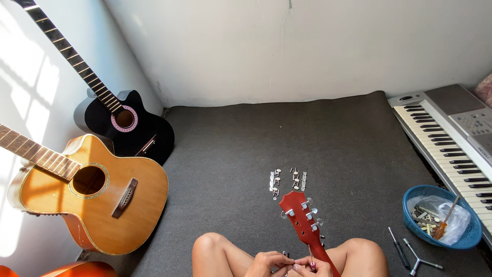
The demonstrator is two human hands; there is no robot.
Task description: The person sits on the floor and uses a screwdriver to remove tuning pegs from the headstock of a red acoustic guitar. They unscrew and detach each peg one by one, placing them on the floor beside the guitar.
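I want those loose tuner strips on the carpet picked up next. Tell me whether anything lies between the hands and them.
Only the red guitar headstock does: it juts forward from both hands, its tip just short of the tuner strips. The carpet beside it looks bare.

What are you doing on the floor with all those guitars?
A person sits cross-legged on a dark grey carpet. The left hand and right hand meet at the neck of a red guitar headstock, which points away from them. Loose silver tuning pegs lie just beyond it. A black guitar and a tan guitar lean on the wall; a keyboard, a blue basket and hand tools sit on the other side.
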